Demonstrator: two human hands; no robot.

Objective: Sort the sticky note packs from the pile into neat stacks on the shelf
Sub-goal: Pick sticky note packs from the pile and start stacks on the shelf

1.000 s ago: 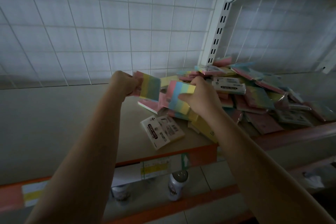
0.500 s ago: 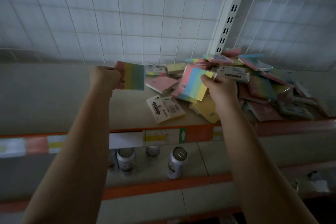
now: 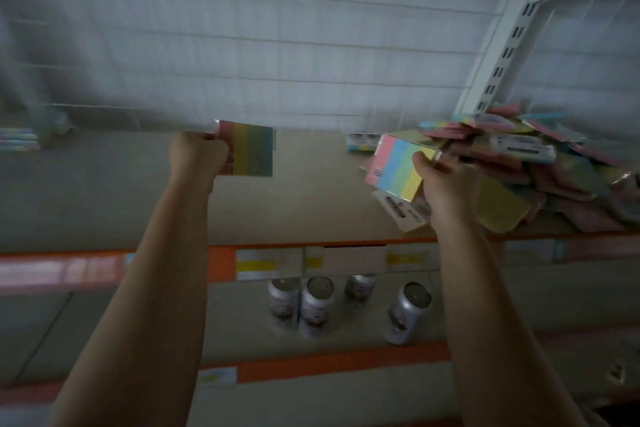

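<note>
We stand before a long beige shelf board [image 3: 304, 204] with an orange front edge carrying pale price labels, backed by a white wire-grid panel [image 3: 277, 62] that is blurred across most of the view. A white slotted upright post [image 3: 502, 48] rises at the right, behind the heap. That heap is the loose pile of sticky note packs [image 3: 540, 170], pink, yellow, blue and white-carded, lying at many angles on the right part of the board and reaching to the frame's edge. Below the board, on a lower beige shelf [image 3: 138, 322] with its own orange edge, stand four silver drink cans [image 3: 317, 305] close together. At the far left of the upper board sits a short stack of pastel packs [image 3: 17, 139], well apart from the pile; its details are too blurred for us to read. Our two bare forearms reach up from the bottom of the view. Our right hand [image 3: 446, 191] is curled round a striped pack of pink, blue, green and yellow bands [image 3: 398, 166], thumb on its near face, held tilted just in front of the pile's left fringe and above a white-carded pack [image 3: 401, 215] lying on the board. Our left hand [image 3: 197, 156] is clenched on the left edge of a second striped pack in pink, yellow and green [image 3: 251, 149], held upright above the bare middle of the board, well apart from the other pack.
</note>
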